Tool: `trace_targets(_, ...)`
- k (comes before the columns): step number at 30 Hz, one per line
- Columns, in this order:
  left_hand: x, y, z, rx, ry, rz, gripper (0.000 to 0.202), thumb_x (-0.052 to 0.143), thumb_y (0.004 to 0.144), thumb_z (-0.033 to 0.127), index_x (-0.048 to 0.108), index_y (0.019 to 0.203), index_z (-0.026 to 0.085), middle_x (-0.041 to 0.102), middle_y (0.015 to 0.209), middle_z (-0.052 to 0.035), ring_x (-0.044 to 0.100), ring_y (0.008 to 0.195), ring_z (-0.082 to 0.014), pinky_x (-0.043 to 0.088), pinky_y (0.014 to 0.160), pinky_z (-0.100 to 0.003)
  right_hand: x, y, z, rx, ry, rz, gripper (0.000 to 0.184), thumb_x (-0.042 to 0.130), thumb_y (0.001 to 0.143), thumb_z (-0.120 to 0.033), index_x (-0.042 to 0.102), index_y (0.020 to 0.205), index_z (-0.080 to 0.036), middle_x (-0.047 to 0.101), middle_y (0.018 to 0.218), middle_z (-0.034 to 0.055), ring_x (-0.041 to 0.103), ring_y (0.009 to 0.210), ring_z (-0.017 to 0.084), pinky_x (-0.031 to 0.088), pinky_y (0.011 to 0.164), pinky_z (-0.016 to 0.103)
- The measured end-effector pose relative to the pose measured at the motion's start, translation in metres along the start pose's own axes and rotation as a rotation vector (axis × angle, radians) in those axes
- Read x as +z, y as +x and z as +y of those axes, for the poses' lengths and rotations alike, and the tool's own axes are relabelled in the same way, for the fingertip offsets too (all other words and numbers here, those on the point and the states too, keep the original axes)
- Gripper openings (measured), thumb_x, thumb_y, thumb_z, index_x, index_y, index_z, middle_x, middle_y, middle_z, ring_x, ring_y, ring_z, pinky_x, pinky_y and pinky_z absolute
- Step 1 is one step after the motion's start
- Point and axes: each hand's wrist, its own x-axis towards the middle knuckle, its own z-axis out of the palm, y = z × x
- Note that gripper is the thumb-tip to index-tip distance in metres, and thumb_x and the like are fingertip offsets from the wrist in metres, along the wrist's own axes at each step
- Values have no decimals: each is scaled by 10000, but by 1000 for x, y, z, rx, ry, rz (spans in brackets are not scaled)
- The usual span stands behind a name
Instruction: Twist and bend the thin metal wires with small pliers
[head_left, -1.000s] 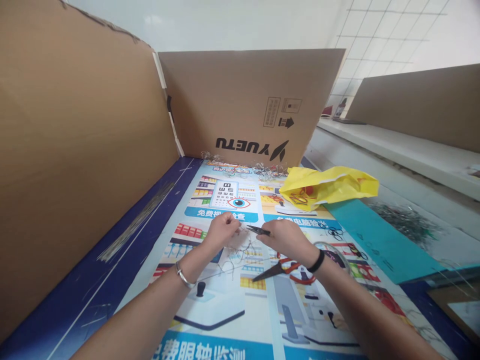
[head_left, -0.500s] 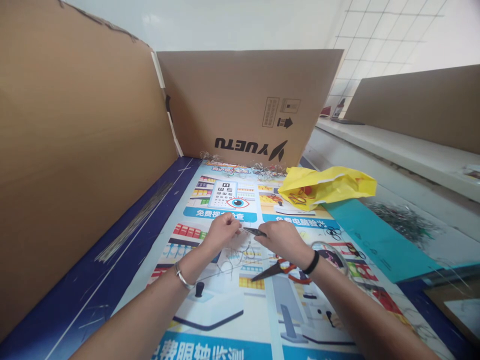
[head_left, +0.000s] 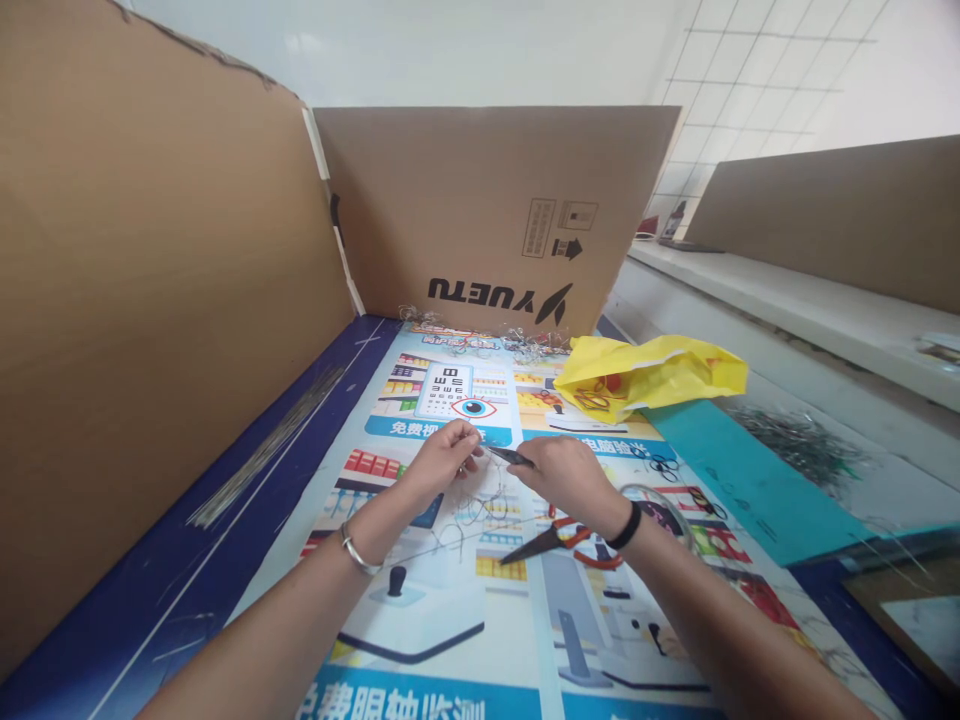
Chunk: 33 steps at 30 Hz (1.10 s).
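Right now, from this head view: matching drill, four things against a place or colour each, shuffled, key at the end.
Things
1. pliers
2. scissors
3. bag
4. straight wire bundle

Places and colours
A. yellow
B. on the blue surface at the left
C. orange-handled, lying unheld
D. in the right hand

Pairs: 1-D, 2-C, 3-A, 4-B
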Motion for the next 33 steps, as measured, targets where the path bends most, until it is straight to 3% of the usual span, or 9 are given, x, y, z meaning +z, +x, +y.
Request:
trace_targets(8,1,-1,0,29,91,-16,181,560,694,332,496,643,170,526,543,35,478,494,-83,354,489,-198,4,1,2,23,40,-4,276,459,828,-423,624,761,-212,660,757,22,584,681,149,232,522,245)
trace_targets(21,5,0,-1,35,98,87,172,576,683,305,499,616,166,545,537,24,504,514,-98,360,507,-205,9,2,4,9,27,-27,277,451,819,-407,613,716,-207,656,707,17,575,641,146,209,510,250)
trace_targets(28,2,-2,-3,10,26,28,400,482,762,516,572,698,132,625,733,-60,573,592,-122,395,497,-211,8,2,6,-3,54,-25,292,435,835,-413,612,731,-204,650,715,17,568,650,137,199,510,242)
trace_targets(33,2,1,-5,-35,9,65,384,526,741,500,554,652,128,605,658,-46,583,547,-122,373,449,-199,7,3,5,6,101,-35,294,428,845,-420,608,747,-209,651,730,9,568,661,132,213,510,233)
